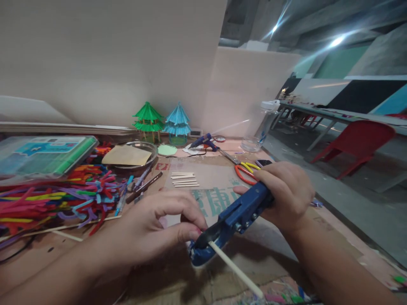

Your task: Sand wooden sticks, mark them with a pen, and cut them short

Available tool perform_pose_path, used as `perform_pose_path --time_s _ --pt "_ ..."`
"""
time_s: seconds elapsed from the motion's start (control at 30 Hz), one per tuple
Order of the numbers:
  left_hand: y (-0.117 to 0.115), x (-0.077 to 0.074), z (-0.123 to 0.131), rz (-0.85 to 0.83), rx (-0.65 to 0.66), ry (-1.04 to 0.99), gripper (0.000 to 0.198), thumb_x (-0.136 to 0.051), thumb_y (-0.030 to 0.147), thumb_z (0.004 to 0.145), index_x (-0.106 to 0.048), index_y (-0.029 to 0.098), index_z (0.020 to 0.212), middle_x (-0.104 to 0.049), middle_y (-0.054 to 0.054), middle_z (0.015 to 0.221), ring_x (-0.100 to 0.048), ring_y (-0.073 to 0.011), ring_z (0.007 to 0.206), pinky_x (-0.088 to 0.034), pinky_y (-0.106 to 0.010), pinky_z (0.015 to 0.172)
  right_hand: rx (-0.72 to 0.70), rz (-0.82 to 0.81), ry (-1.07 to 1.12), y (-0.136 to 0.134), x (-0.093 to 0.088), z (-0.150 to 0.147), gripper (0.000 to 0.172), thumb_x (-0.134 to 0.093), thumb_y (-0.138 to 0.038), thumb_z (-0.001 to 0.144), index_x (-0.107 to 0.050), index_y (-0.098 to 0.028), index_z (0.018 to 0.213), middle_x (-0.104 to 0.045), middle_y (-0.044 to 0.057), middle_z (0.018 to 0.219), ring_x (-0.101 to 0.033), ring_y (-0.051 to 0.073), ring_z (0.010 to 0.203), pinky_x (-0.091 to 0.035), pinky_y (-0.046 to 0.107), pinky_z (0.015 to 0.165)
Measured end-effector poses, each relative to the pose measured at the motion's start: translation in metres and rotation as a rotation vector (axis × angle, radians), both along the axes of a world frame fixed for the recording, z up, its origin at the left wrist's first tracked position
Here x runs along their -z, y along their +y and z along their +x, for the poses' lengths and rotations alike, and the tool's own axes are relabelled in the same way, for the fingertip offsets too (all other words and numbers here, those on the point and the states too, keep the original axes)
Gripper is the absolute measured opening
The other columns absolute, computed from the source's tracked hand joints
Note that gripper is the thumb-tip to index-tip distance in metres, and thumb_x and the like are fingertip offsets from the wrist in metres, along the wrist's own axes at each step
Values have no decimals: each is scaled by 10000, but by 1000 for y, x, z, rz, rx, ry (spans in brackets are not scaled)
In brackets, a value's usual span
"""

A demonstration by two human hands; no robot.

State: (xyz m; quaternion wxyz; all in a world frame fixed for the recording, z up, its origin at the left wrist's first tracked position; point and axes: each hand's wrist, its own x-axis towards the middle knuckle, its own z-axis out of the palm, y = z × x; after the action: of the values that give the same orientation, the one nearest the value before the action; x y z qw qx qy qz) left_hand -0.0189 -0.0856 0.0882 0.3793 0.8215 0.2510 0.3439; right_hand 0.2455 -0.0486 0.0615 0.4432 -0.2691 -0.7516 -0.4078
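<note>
My right hand (284, 195) is closed around the handle of a blue cutting tool (244, 207), which slants down to the left. A pale thin stick (237, 269) passes through the tool's jaws and sticks out toward the lower right. Thumb and fingertips of my left hand (171, 220) pinch together at the left side of the jaws, on the stick's far end, which they mostly hide. Beyond the hands, several short cut sticks (185, 179) lie side by side on the cardboard (219, 171).
Scissors (233, 159) and a blue glue gun (203, 140) lie behind the cardboard. A green (148, 120) and a blue paper-roofed model (178, 123) stand at the back. Colourful pipe cleaners (47, 199) and a plastic case (44, 154) are left; a clear jug (258, 127) stands back right.
</note>
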Motion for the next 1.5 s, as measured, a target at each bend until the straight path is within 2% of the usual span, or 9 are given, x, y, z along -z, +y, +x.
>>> perform_pose_path --time_s 0.47,0.63,0.9,1.17,1.37,1.5 --pt "2 2 -1 -37 44 -16 121 -639 214 889 -703 183 791 -689 -13 771 -595 -97 721 -458 -174 680 -25 14 23 1 3 2 245 -718 -319 821 -575 -231 1000 -627 56 755 -596 227 689 -467 364 664" --pt "2 1 1 -34 59 -33 173 -634 271 897 -722 179 779 -694 -29 744 -605 -107 698 -472 -184 662 -7 14 30 0 3 2 219 -680 -356 851 -570 -254 1012 -636 45 764 -624 234 700 -479 378 670" --pt "2 -2 1 -33 29 -34 155 -660 255 875 -722 181 753 -696 -23 721 -612 -103 685 -483 -180 656 3 -11 2 0 1 3 198 -663 -353 864 -571 -253 1008 -639 48 727 -620 249 692 -461 388 659" --pt "5 -3 1 -11 48 -47 141 -667 232 870 -734 167 764 -701 -33 729 -623 -101 689 -490 -174 647 14 -15 10 2 5 1 230 -663 -390 860 -581 -242 1016 -631 62 785 -602 247 752 -456 390 697" --pt "21 -4 -5 26 25 -8 190 -652 282 878 -711 152 752 -693 -47 739 -624 -122 690 -497 -213 655 11 -27 -57 24 -4 -3 205 -601 -311 865 -556 -248 1055 -645 56 804 -593 233 742 -425 360 683" --pt "33 4 -10 19 -65 42 161 -623 226 876 -687 159 744 -682 -24 756 -610 -111 694 -482 -204 672 -15 -48 -64 45 5 -4 223 -551 -235 827 -564 -231 1050 -645 64 806 -583 237 737 -416 359 679"
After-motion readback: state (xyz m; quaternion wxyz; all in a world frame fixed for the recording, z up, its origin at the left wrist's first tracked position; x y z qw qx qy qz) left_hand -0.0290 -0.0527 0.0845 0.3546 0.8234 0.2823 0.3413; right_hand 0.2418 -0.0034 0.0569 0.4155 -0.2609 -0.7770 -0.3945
